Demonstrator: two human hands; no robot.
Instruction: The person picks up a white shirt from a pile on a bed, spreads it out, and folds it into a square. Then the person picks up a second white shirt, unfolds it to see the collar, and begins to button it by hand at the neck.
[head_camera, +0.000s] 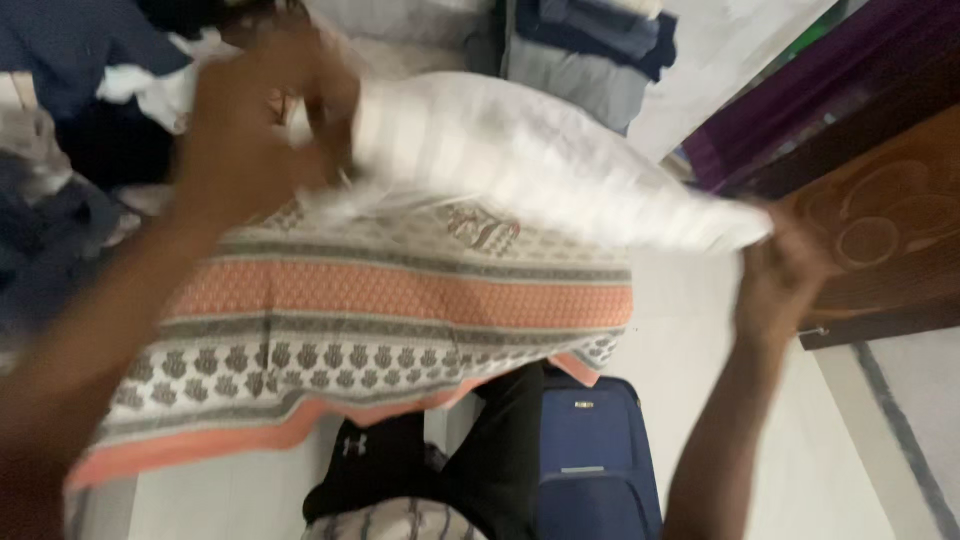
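White striped cloth (520, 165), blurred by motion, stretches across the middle of the view between both hands. The left hand (255, 125) is closed on its far left edge, and the right hand (785, 270) pinches its right corner. Just beneath it hangs a patterned bedsheet (380, 320) with orange bands. A blue suitcase (595, 450) stands on the floor near the person's dark trousers (440, 460). Folded clothes (595, 45) lie far behind.

Both forearms bare, no sleeves, nothing worn on left hand (245, 135) or right hand (785, 275). Below the fingers: black trousers (500, 450), small pale logo; striped shirt hem (400, 522).
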